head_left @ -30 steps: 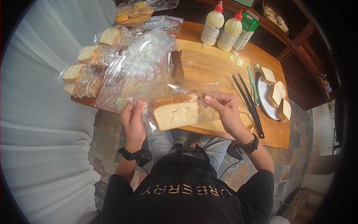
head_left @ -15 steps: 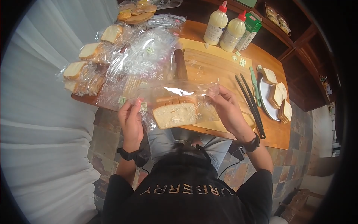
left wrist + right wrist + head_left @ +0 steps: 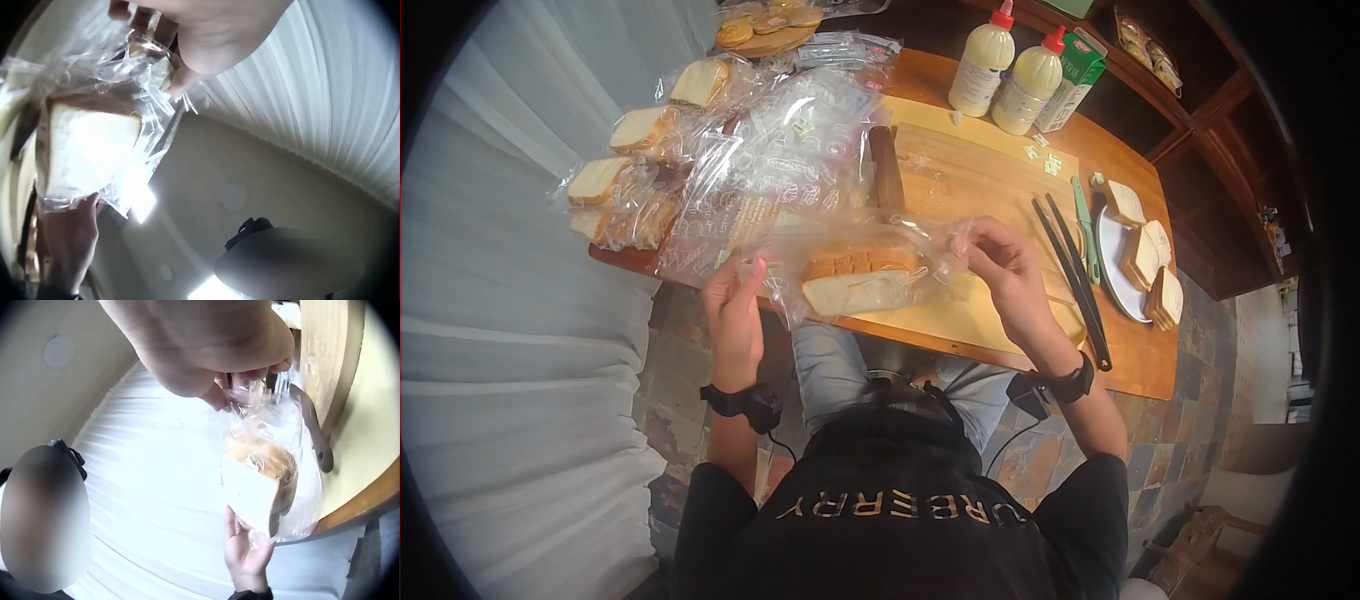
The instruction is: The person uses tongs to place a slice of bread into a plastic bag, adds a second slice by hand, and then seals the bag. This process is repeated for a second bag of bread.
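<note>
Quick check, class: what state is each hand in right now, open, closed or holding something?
Left hand: holding, pinching one end of the clear bag with bread inside.
Right hand: holding, pinching the bag's other end.

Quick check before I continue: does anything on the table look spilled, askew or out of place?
Nothing looks spilled, and the held bread seems whole. Only the small pale packets, scattered loose near the squeeze bottles, look untidy.

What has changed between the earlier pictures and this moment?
The bagged bread moved up the head view and tipped, showing more crust and less cut face. The left hand shifted slightly leftward; it and the right hand still pinch the bag. The tongs and plate stayed put.
</note>
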`<state>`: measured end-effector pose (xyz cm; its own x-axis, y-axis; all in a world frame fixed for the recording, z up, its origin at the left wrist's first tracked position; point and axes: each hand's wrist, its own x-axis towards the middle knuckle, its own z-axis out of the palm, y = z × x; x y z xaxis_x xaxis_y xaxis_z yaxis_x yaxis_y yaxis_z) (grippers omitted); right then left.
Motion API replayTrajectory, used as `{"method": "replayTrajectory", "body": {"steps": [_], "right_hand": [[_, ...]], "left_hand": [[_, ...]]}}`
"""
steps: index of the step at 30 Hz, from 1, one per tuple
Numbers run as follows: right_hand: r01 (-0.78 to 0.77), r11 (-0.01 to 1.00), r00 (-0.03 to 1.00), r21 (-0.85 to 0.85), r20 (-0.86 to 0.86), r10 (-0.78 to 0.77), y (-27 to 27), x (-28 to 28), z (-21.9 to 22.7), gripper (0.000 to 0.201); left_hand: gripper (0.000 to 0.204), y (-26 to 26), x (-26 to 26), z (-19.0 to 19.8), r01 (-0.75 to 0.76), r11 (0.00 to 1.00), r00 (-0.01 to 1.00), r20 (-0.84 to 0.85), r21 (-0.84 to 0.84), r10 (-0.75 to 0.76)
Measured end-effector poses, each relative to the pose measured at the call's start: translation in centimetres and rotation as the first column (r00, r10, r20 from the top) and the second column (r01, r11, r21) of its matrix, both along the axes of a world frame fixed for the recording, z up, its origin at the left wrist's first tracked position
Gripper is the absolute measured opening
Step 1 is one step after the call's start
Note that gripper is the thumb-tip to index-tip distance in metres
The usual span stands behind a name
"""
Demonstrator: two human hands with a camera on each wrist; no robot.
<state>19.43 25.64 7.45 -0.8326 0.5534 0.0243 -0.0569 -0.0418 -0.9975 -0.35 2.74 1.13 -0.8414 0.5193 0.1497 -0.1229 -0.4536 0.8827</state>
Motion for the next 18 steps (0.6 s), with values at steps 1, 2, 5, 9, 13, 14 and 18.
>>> {"method": "replayTrajectory", "body": {"steps": [1, 2, 5, 9, 13, 14, 18], "right_hand": [[0.002, 1.000, 1.000, 0.027, 0.002, -0.002, -0.2, -0.3, 0.3, 0.007], [0.000, 1.000, 1.000, 0.026, 0.002, 0.000, -0.3, -0.7, 0.7, 0.007], [-0.072, 0.994, 0.996, 0.077, 0.055, 0.068, 0.0, -1.7, 1.2, 0.008], [-0.220, 0.966, 0.975, 0.134, 0.028, 0.219, 0.2, -3.5, -0.3, 0.010], [-0.304, 0.933, 0.952, 0.193, 0.020, 0.306, -0.3, -4.3, -1.3, 0.014], [-0.311, 0.931, 0.950, 0.189, 0.022, 0.313, -0.5, -4.2, -1.3, 0.014], [-0.325, 0.934, 0.945, 0.148, 0.086, 0.315, -1.2, -4.2, -1.2, 0.017]], "left_hand": [[0.017, -0.3, -0.4, -0.2, -0.002, 1.000, 1.000, 0.001, -0.001, 0.002], [0.019, -0.7, -0.7, -0.3, -0.026, 0.999, 0.999, -0.021, -0.032, 0.025], [0.022, -2.7, -2.7, -1.2, -0.048, 0.990, 0.994, -0.103, -0.131, 0.035], [0.018, -4.4, -3.9, -1.7, -0.064, 0.992, 0.972, -0.232, -0.112, 0.036], [0.014, -5.1, -3.5, -2.3, -0.143, 0.988, 0.956, -0.268, -0.061, 0.122], [0.012, -5.4, -3.4, -2.1, -0.128, 0.986, 0.961, -0.260, -0.103, 0.097], [0.014, -6.1, -2.7, -2.5, -0.128, 0.979, 0.960, -0.267, -0.161, 0.082]]}}
